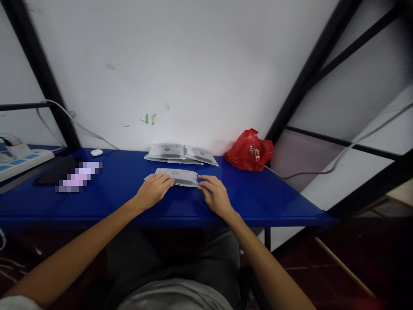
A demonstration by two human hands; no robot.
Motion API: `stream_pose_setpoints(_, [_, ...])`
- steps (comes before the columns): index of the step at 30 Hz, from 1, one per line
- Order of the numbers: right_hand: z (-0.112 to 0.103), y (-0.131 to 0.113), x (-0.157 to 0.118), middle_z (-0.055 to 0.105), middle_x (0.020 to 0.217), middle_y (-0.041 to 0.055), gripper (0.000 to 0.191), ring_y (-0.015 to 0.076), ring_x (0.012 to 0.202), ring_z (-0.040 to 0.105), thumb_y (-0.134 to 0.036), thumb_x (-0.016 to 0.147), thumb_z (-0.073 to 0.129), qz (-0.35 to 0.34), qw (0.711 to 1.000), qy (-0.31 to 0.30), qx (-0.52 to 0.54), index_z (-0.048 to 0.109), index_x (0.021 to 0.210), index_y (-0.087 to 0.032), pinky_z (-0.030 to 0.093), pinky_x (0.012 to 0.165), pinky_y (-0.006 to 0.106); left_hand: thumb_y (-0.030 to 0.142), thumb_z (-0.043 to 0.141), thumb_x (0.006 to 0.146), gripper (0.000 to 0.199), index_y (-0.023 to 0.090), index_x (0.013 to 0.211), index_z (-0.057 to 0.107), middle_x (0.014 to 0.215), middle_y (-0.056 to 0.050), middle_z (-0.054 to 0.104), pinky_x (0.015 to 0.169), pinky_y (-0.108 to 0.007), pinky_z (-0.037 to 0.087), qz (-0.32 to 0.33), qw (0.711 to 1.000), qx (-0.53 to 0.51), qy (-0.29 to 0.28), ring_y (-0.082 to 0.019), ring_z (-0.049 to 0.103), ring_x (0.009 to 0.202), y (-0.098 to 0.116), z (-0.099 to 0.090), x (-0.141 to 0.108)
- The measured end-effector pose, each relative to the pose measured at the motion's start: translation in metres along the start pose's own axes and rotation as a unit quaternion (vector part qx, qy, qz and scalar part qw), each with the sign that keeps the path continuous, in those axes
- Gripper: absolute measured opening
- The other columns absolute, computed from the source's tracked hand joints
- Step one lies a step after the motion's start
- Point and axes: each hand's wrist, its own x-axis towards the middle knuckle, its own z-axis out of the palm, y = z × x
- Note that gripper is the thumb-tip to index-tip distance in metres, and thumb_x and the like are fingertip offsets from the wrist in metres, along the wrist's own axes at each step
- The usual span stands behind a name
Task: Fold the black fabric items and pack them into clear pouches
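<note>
A flat whitish plastic packet (pixel 183 177) with a round dark mark lies on the blue table in front of me, between my hands. My left hand (pixel 155 188) is over its left end, fingers together and bent on the front edge. At the right end, my right hand (pixel 215 193) has its fingertips on the packet's edge, the index finger reaching forward. Both hands look closed on the packet, though the exact grip of each is partly hidden. Just behind it, a pile of similar packets (pixel 167 150) lies near the wall, overlapping one another.
A crumpled red plastic bag (pixel 247 150) stands at the back right. On the left are a white earbud case (pixel 96 152), a dark tablet-like slab (pixel 53 170), a pixelated patch and a white power strip (pixel 26 164). A cable (pixel 309 174) runs off right. Black frame bars flank the table (pixel 109 202).
</note>
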Motion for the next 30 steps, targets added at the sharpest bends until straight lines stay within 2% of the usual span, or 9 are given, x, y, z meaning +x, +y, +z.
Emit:
stream_pose_setpoints(5, [-0.002,-0.005,0.0,0.066,0.111,0.0089,0.013,0.0229,0.101,0.06,-0.018,0.086,0.053,-0.015,0.999,-0.032,-0.026,0.065,0.086,-0.02,0.048,0.082,0.04,0.017,0.041,0.094,0.022,0.016,0.093,0.062,0.086,-0.005,0.066,0.069,-0.029,0.042,0.018,1.0,-0.005,-0.017,-0.017,0.058,0.08,0.001,0.004,-0.001])
stream_pose_setpoints(10, [0.003,-0.022,0.01,0.065,0.115,0.0087,0.014,0.0239,0.104,0.057,-0.017,0.086,0.054,-0.076,0.992,-0.062,-0.073,0.066,0.092,-0.02,0.046,0.086,0.041,0.018,0.039,0.095,0.025,0.015,0.09,0.063,0.083,-0.005,0.065,0.068,-0.029,0.043,0.024,0.999,-0.014,-0.016,-0.017,0.058,0.078,0.009,0.004,0.007])
stream_pose_setpoints(13, [0.008,-0.027,0.017,0.066,0.114,0.0073,0.015,0.0235,0.105,0.056,-0.014,0.087,0.052,-0.109,0.988,-0.067,-0.083,0.067,0.087,-0.019,0.045,0.087,0.04,0.02,0.04,0.095,0.025,0.015,0.088,0.063,0.083,-0.005,0.065,0.067,-0.03,0.043,0.024,0.999,-0.011,-0.018,-0.017,0.058,0.077,0.014,0.001,0.01])
stream_pose_setpoints(16, [0.008,-0.023,0.019,0.067,0.113,0.0059,0.017,0.0236,0.105,0.056,-0.01,0.086,0.052,-0.114,0.987,-0.064,-0.096,0.066,0.083,-0.019,0.044,0.086,0.039,0.02,0.039,0.095,0.024,0.015,0.091,0.063,0.082,-0.004,0.065,0.066,-0.029,0.042,0.011,1.0,0.0,-0.029,-0.017,0.058,0.076,0.008,-0.005,0.005])
stream_pose_setpoints(21, [0.0,-0.006,0.014,0.068,0.112,0.0044,0.018,0.0225,0.103,0.056,-0.009,0.084,0.053,-0.073,0.989,-0.066,-0.112,0.066,0.08,-0.02,0.043,0.085,0.038,0.019,0.041,0.094,0.023,0.016,0.09,0.063,0.082,-0.005,0.065,0.065,-0.028,0.041,-0.046,0.997,0.016,-0.059,-0.017,0.057,0.076,-0.014,-0.015,-0.015])
stream_pose_setpoints(24, [0.0,0.002,0.015,0.068,0.111,0.0044,0.017,0.0218,0.101,0.057,-0.011,0.085,0.053,-0.04,0.988,-0.075,-0.126,0.066,0.08,-0.021,0.043,0.084,0.037,0.02,0.041,0.094,0.023,0.016,0.091,0.063,0.084,-0.005,0.066,0.069,-0.03,0.042,-0.083,0.991,-0.001,-0.109,-0.018,0.058,0.079,-0.015,-0.023,-0.022])
stream_pose_setpoints(26, [0.004,0.006,0.02,0.067,0.112,0.0056,0.016,0.0226,0.102,0.056,-0.013,0.085,0.053,-0.012,0.986,-0.083,-0.145,0.067,0.082,-0.021,0.043,0.084,0.037,0.023,0.043,0.093,0.022,0.018,0.091,0.064,0.087,-0.004,0.067,0.071,-0.029,0.044,-0.11,0.981,-0.055,-0.152,-0.018,0.059,0.082,-0.007,-0.032,-0.019])
stream_pose_setpoints(28, [0.009,0.008,0.025,0.066,0.115,0.008,0.014,0.0243,0.104,0.056,-0.016,0.086,0.054,0.028,0.981,-0.085,-0.17,0.067,0.087,-0.02,0.043,0.084,0.038,0.03,0.049,0.091,0.019,0.021,0.095,0.065,0.09,-0.001,0.067,0.072,-0.026,0.045,-0.118,0.962,-0.153,-0.192,-0.016,0.061,0.082,0.003,-0.042,-0.011])
stream_pose_setpoints(30, [0.013,0.008,0.029,0.064,0.118,0.0101,0.013,0.0258,0.105,0.056,-0.017,0.085,0.056,0.074,0.976,-0.081,-0.191,0.067,0.092,-0.018,0.044,0.084,0.039,0.039,0.051,0.089,0.025,0.025,0.103,0.064,0.095,0.0,0.067,0.075,-0.024,0.046,-0.114,0.941,-0.242,-0.207,-0.014,0.061,0.084,0.01,-0.048,0.001])
